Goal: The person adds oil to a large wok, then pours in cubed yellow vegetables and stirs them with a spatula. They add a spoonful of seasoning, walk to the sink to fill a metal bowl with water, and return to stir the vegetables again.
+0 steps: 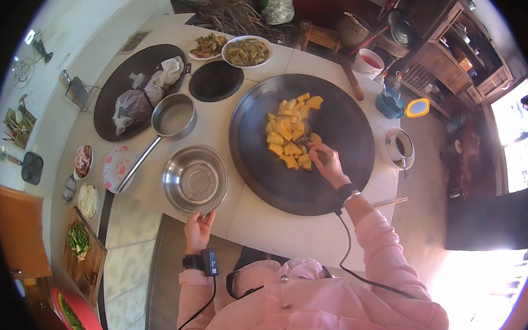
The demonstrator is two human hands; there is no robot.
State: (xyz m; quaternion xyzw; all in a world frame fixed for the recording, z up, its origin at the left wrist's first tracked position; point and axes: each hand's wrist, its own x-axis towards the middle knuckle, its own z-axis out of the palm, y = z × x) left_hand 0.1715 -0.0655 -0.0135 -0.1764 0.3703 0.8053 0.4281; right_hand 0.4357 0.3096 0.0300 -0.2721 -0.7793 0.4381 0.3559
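Note:
In a large dark wok (265,187) set into the tiled stove top lies a heap of yellow-orange pumpkin chunks (284,128). My right hand (326,161) is over the wok's right part, closed around the handle of a metal ladle or spatula (305,133), whose head sits among the chunks; its exact form is partly hidden. To the left of the wok stands a shiny steel bowl (195,177) that looks empty. My left hand (199,229) touches the near rim of this bowl, fingers at its edge and underside.
Behind the bowl, a long-handled steel saucepan (174,116) rests beside a dark lid (125,82) carrying plastic bags. Two dishes of cooked food (248,51) stand at the back. A cup in a white bowl (397,147) and chopsticks (391,202) lie right; a cutting board (88,268) left.

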